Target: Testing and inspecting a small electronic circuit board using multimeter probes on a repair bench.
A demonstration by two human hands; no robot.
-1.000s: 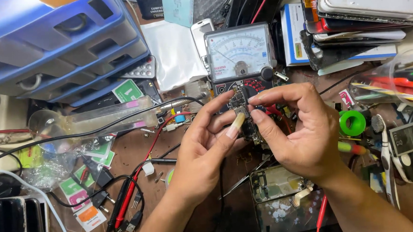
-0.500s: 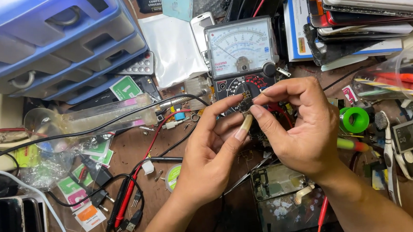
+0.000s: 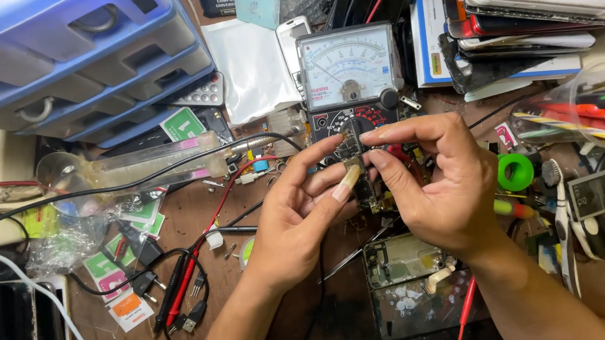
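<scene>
- 2 hands pinched 1 small dark phone circuit board (image 3: pixel 355 170) between them: the left hand (image 3: pixel 299 223) grasped its lower edge, the right hand (image 3: pixel 440 182) its top, above the cluttered wooden bench (image 3: pixel 193 219).
- Thin, light and stiff, the board looked fragile; holding it by the edges seemed safest.
- Behind it stood a black analogue multimeter (image 3: pixel 349 72) with a white dial.
- Green-and-white square stickers (image 3: pixel 182 123) lay left, beside an orange label (image 3: pixel 129 306); a green tape roll (image 3: pixel 516 172) sat right.

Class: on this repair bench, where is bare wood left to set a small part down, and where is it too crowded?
Bare wood shows left of the left hand, between the red lead and the stickers. Around the meter, phone stack and green tape roll it is crowded.
</scene>
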